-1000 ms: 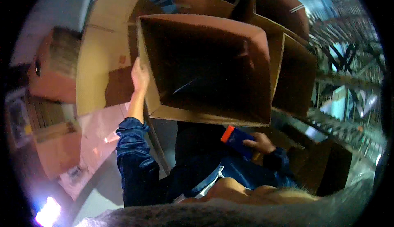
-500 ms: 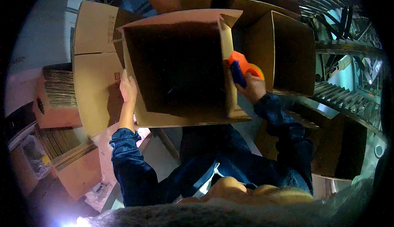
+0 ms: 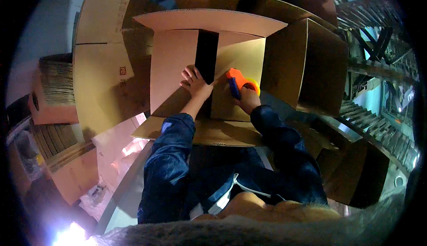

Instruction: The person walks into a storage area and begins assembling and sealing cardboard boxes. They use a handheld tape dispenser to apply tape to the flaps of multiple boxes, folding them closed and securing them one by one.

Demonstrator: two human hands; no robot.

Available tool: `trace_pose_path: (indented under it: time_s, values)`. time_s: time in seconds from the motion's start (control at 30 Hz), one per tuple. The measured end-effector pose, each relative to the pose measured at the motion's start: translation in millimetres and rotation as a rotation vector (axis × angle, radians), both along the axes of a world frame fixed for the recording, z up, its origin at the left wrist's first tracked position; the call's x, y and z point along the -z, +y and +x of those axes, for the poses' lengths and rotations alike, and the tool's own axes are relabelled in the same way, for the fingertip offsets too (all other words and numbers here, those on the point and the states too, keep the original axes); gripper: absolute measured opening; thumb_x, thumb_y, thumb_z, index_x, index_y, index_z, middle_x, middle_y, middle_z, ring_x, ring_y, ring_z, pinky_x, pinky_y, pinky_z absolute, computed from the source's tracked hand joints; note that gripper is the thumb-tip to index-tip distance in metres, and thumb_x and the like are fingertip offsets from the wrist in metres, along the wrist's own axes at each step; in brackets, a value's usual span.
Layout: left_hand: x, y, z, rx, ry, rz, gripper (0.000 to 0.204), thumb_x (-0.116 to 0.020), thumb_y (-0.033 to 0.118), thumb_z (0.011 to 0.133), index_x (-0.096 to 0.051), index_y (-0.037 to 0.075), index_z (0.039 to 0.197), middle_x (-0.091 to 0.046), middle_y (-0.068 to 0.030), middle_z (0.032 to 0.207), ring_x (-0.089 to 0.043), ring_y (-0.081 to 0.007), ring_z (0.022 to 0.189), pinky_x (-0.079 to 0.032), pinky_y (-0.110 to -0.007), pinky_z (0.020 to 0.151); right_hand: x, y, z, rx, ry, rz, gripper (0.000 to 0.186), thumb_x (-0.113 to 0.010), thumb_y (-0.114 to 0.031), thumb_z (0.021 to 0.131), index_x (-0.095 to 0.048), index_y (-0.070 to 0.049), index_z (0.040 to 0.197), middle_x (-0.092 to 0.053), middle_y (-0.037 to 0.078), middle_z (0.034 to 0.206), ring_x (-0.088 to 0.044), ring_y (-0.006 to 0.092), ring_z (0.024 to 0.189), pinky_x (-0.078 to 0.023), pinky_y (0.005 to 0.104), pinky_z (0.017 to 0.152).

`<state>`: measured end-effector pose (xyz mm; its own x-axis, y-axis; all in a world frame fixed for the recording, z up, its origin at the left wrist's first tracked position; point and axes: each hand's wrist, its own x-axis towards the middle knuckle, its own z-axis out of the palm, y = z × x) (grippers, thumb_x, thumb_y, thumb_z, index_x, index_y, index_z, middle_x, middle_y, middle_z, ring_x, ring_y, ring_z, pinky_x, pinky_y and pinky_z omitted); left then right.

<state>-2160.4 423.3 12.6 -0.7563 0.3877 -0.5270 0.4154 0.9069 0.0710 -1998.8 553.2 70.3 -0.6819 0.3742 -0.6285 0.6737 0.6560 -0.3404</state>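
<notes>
In front of me stands a cardboard box [image 3: 174, 52] with its left and right flaps folded inward. A dark gap runs between those two flaps. The far flap sticks out behind, and the near flap leans toward me. My left hand [image 3: 196, 85] lies with spread fingers on the left flap, its thumb side by the gap. Over the right flap, my right hand [image 3: 249, 100] is wrapped round an orange and blue tape dispenser [image 3: 235, 76] with a yellow-edged roll. The grip itself is partly hidden by my fingers.
A large closed carton [image 3: 100, 77] stands left of the box. Stacks of flat cardboard [image 3: 57, 79] sit farther left. Open boxes [image 3: 322, 68] stand on the right and behind. Slatted racks [image 3: 376, 121] line the far right side.
Both side flaps have gone from upright to folded in, covering most of the opening. My left hand moved right from the box's left edge onto the flap; my right hand moved left with the dispenser.
</notes>
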Motion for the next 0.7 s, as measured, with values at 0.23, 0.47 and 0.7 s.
trace_pose_path:
  time_s: [0.23, 0.47, 0.7]
  values:
    - [11, -5, 3, -0.047, -0.009, 0.172, 0.119, -0.061, 0.071, 0.066, -0.004, 0.004, 0.146, 0.007, -0.0234, 0.151, 0.013, -0.0414, 0.138, 0.001, -0.068, 0.101, -101, 119, -73, 0.148, 1.167, 0.36, 0.042, -0.071, -0.03, 0.076, -0.053, 0.0, 0.1, -0.059, 0.021, 0.085, -0.06, 0.0383, 0.078, -0.048, 0.045, 0.068]
    - [14, -4, 0, -0.017, 0.011, 0.152, 0.121, -0.064, 0.069, 0.065, -0.002, 0.004, 0.146, 0.007, -0.0246, 0.15, 0.011, -0.0423, 0.137, 0.001, -0.069, 0.101, -109, 209, -144, 0.386, 1.017, 0.173, 0.043, -0.068, -0.03, 0.081, -0.053, 0.001, 0.106, -0.064, 0.018, 0.09, -0.063, 0.0328, 0.083, -0.048, 0.0388, 0.074]
    - [23, -5, 10, 0.05, -0.01, 0.006, 0.119, -0.06, 0.072, 0.066, -0.004, 0.003, 0.145, 0.004, -0.0229, 0.15, 0.005, -0.0416, 0.138, -0.005, -0.069, 0.101, -47, 110, -37, 0.797, 1.142, -0.324, 0.033, -0.064, -0.017, 0.083, -0.052, -0.002, 0.11, -0.06, 0.004, 0.097, -0.056, 0.0149, 0.087, -0.046, 0.0289, 0.078]
